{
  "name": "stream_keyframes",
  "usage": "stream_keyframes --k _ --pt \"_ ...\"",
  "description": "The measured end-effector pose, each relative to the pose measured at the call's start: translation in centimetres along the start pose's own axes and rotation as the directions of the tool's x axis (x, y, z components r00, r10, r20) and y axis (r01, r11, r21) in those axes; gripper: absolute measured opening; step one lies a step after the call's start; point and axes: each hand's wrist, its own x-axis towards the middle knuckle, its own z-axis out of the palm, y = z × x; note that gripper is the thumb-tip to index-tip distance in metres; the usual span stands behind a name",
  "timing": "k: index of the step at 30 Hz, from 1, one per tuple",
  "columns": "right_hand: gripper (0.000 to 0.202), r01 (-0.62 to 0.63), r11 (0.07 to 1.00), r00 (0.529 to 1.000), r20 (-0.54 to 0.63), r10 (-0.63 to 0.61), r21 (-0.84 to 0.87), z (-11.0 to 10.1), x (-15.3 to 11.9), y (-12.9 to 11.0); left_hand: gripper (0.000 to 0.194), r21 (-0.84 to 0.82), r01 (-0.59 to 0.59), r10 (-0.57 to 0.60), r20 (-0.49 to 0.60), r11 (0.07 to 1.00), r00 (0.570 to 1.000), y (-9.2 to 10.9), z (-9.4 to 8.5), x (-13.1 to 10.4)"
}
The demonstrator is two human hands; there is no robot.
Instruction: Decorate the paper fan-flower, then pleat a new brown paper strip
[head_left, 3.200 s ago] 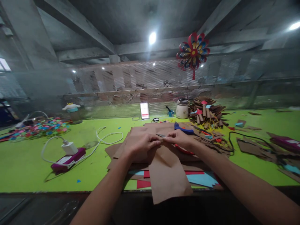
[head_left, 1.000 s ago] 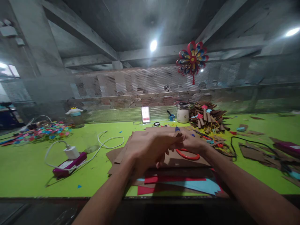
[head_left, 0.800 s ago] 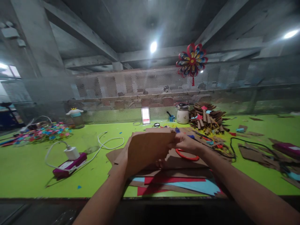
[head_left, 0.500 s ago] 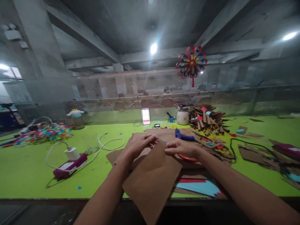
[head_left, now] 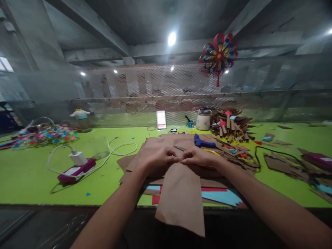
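Note:
Both hands pinch the far edge of a brown paper sheet [head_left: 181, 197], which slopes toward me and hangs past the table's front edge. My left hand [head_left: 164, 156] grips that edge from the left, fingertips pressed together. Close beside it, my right hand [head_left: 198, 156] holds the same edge between thumb and fingers. Beneath lies a stack of brown paper [head_left: 153, 147]. The pointed tip of a metal blade [head_left: 179, 148] shows between the hands; its rest is hidden. A blue glue gun [head_left: 203, 141] lies just beyond my right hand.
Light blue paper [head_left: 220, 197] lies under the stack. Left are a purple power strip [head_left: 76, 171] with a white charger [head_left: 78, 158], and paper stars [head_left: 49, 135]. Behind stand a phone [head_left: 161, 119], a white bottle [head_left: 203, 119] and a pile of rolled brown paper pieces [head_left: 229, 126].
The brown sheet has turned from a diamond position to hang nearly straight toward me. My hands have come closer together at its far edge. The camera view has tilted down slightly.

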Motion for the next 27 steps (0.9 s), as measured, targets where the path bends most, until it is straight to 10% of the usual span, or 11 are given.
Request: stream_keyframes --k 12,27 --pt "0.02 0.071 0.95 0.997 -0.019 -0.081 -0.303 0.3 0.2 1.2 0.019 0.29 -0.027 0.043 -0.05 0.957 0.998 -3.4 -0.8 0.8" --pt "0.012 0.032 0.824 0.997 -0.036 -0.063 -0.565 1.3 0.1 0.7 0.023 0.646 0.04 0.005 -0.068 0.762 0.998 1.2 1.2 -0.3"
